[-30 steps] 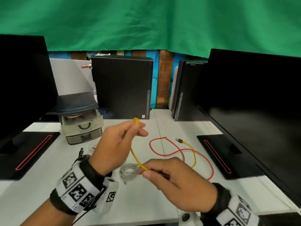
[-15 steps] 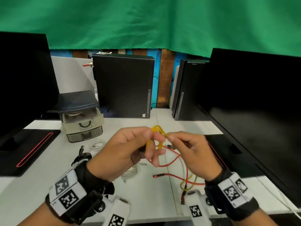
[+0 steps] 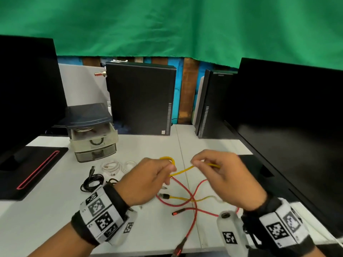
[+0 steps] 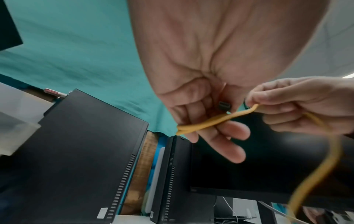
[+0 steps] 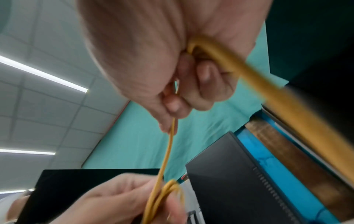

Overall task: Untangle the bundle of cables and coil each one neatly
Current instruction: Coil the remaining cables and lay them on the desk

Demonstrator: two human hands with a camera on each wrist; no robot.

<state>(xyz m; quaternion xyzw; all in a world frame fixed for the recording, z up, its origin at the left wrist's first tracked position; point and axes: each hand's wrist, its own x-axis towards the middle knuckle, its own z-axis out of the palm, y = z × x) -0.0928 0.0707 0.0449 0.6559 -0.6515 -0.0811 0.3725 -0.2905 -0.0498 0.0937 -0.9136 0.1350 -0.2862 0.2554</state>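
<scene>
A: What lies nearest on the white desk [image 3: 46, 216]?

B: A thin red cable [image 3: 193, 210] sprawls loose at the near edge, one end hanging over it, crossing the slack of a thin yellow rubbery cable [image 3: 182, 171].

A: And the hands?

B: Both are raised just above it. The left hand [image 3: 146, 180] clamps a small yellow loop between thumb and fingers, with a black plug tucked against the palm. The right hand [image 3: 220, 175] pinches the same yellow cable just to the right, a short strand stretched between them; the rest runs through that palm and drops to the desk.

A: To the left?

B: A coiled black cable [image 3: 92, 180], then coiled white cables [image 3: 116, 166] a little farther.

A: Beyond?

B: A small translucent plastic drawer unit with a dark blue top [image 3: 91, 130], two upright black computer cases [image 3: 141, 99], black monitors at either side, and a green cloth backdrop [image 3: 167, 25] farthest.
</scene>
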